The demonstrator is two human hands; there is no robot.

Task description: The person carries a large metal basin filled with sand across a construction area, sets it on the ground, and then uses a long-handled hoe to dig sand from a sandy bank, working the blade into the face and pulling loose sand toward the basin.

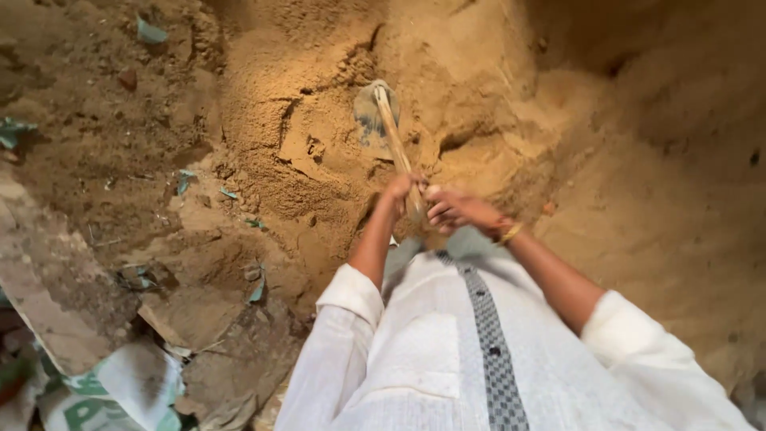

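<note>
Both hands on the hoe here. My left hand (399, 190) is wrapped tight round the wooden handle (392, 132), higher up toward the blade, and my right hand (456, 211) is closed on the end of the same handle, close in front of my shirt (431, 351). The metal blade (369, 116) sits flat against the slope of the sand pile (319, 120), partly dug in, near the top of the heap.

What worries me: the sand around the blade is already cracked into slabs, and the bank stands steep above and to the right. I reckon a hard pull could bring a big chunk sliding down toward my feet rather than a tidy scoop.

My hands are also bunched together, nearly touching, so I've not much leverage. If the blade catches, the handle could twist in my grip.

Footing looks dodgy too. Down at the lower left edge of the pile there's broken rubble (56, 295), bits of scrap and a white and green sack (128, 391), easy to trip over if I step back.
</note>
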